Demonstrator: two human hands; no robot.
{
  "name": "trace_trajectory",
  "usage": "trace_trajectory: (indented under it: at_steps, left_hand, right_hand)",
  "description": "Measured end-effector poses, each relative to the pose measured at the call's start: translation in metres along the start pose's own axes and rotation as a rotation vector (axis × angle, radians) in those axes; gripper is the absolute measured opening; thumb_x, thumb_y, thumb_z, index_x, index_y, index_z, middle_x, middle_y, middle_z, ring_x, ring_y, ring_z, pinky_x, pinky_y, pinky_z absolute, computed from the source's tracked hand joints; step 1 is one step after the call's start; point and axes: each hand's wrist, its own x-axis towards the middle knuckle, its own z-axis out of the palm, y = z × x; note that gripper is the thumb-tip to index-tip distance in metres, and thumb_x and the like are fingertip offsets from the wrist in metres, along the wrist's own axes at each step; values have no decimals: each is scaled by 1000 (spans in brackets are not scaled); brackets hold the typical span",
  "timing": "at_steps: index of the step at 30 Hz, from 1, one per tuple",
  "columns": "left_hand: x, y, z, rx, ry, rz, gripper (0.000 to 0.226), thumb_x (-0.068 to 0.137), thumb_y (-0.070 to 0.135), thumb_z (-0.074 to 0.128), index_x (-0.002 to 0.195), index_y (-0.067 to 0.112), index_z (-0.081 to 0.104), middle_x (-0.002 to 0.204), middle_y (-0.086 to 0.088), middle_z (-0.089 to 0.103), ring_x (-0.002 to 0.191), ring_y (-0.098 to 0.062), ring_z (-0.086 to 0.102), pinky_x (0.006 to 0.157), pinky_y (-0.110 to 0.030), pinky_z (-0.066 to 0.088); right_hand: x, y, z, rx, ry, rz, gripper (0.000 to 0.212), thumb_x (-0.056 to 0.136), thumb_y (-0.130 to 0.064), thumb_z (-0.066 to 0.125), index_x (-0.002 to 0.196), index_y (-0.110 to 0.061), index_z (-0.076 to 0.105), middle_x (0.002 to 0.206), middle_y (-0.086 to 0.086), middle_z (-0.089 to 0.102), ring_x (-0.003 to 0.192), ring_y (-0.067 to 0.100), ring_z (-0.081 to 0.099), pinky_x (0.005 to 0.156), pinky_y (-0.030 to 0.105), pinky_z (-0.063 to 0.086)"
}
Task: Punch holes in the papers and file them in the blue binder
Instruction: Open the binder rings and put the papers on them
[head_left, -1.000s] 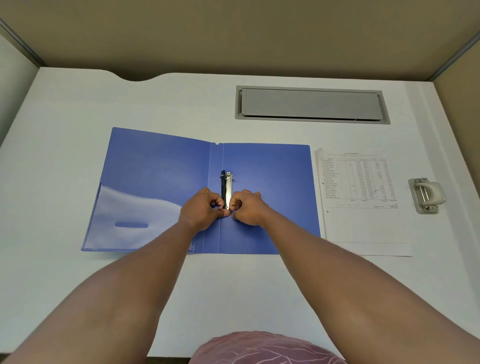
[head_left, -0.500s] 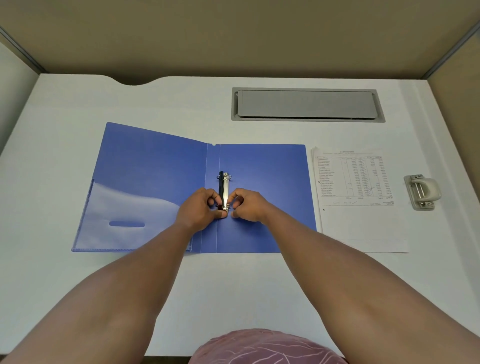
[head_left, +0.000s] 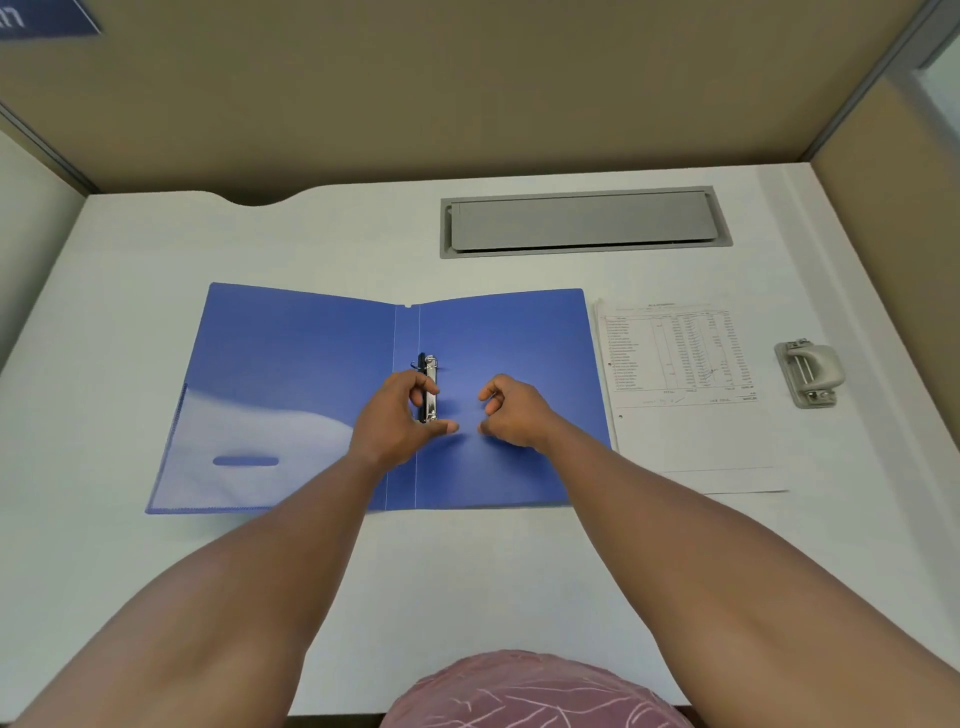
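The blue binder (head_left: 291, 364) lies open and flat on the white desk (head_left: 130, 571). Its metal ring mechanism (head_left: 430, 371) runs along the spine. My left hand (head_left: 389, 423) grips the lower part of the mechanism, with fingers curled over it and the thumb below it. My right hand (head_left: 514, 413) hovers over the binder's right cover, a little to the right of the mechanism, fingers loosely curled and holding nothing. The printed papers (head_left: 685, 405) lie just right of the binder. A grey hole punch (head_left: 809, 371) sits right of the papers.
A grey cable-tray lid (head_left: 582, 221) is set into the desk behind the binder. Brown partition walls close the desk at the back and right. A clear pocket (head_left: 234, 457) covers the lower part of the binder's left cover.
My right hand has let go of the ring mechanism and moved to the right. My left hand stays on the mechanism. The view has shifted slightly.
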Motion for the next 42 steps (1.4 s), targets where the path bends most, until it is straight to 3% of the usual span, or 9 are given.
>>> trace_trajectory:
  at_steps: [3, 6, 16, 23, 30, 33, 36, 39, 42]
  left_hand:
    - [3, 16, 10, -33, 22, 10, 33, 74, 40, 84, 96, 32, 60, 86, 10, 54, 71, -5, 53, 60, -23, 38]
    - [10, 34, 26, -60, 29, 33, 21, 83, 39, 76, 96, 30, 61, 82, 10, 56, 66, -8, 51, 60, -26, 40]
    - [15, 115, 95, -140, -114, 28, 11, 90, 32, 68, 99, 26, 63, 89, 13, 63, 77, -4, 58, 67, -22, 45]
    - [8, 158, 136, -91, -305, 22, 27, 92, 32, 66, 117, 25, 61, 102, 11, 68, 92, -6, 60, 71, -18, 44]
    - [8, 194, 160, 15, -366, -112, 57, 91, 26, 65, 142, 15, 43, 133, -2, 58, 114, -20, 59, 86, -28, 48]
    - [8, 203, 164, -33, -352, -197, 43, 90, 16, 61, 132, 14, 48, 122, -2, 61, 96, -17, 60, 77, -27, 49]
    - [10, 210, 169, -54, -312, -276, 12, 89, 9, 57, 88, 18, 49, 87, 5, 55, 70, -11, 52, 66, -27, 47]
    - [11, 218, 173, -111, -307, -321, 11, 87, 8, 54, 96, 13, 59, 97, -3, 65, 72, -17, 57, 55, -24, 44]
    - [11, 224, 176, -175, -290, -385, 15, 89, 8, 51, 101, 12, 58, 102, -3, 64, 74, -18, 55, 56, -24, 43]
  right_hand:
    - [-5, 13, -15, 19, 98, 21, 33, 80, -8, 70, 109, -14, 58, 94, -2, 58, 90, 18, 57, 82, 31, 50]
    - [-12, 28, -35, 44, 194, 57, 28, 80, -7, 69, 102, -18, 55, 93, -3, 57, 87, 18, 58, 75, 29, 51]
    - [-35, 83, -104, 91, 477, 192, 28, 76, -7, 66, 103, -13, 58, 100, 4, 62, 99, 26, 60, 80, 35, 53]
    - [-56, 118, -144, -66, 572, 356, 36, 82, -15, 62, 117, -12, 55, 124, 9, 53, 120, 30, 46, 92, 39, 47]
    - [-71, 137, -161, -168, 555, 425, 39, 84, -14, 57, 123, -12, 52, 129, 9, 49, 124, 29, 42, 97, 40, 43]
    - [-75, 143, -166, -179, 572, 473, 41, 84, -15, 57, 125, -10, 50, 129, 11, 47, 122, 30, 43, 96, 41, 44]
    - [-79, 148, -171, -202, 586, 516, 45, 84, -18, 58, 127, -9, 49, 130, 11, 46, 122, 30, 44, 95, 41, 45]
    - [-81, 154, -175, -232, 541, 527, 47, 84, -18, 58, 130, -10, 48, 131, 10, 47, 124, 30, 42, 95, 40, 44]
    - [-83, 160, -175, -262, 484, 508, 48, 84, -17, 57, 130, -10, 47, 129, 8, 52, 124, 29, 43, 92, 39, 45]
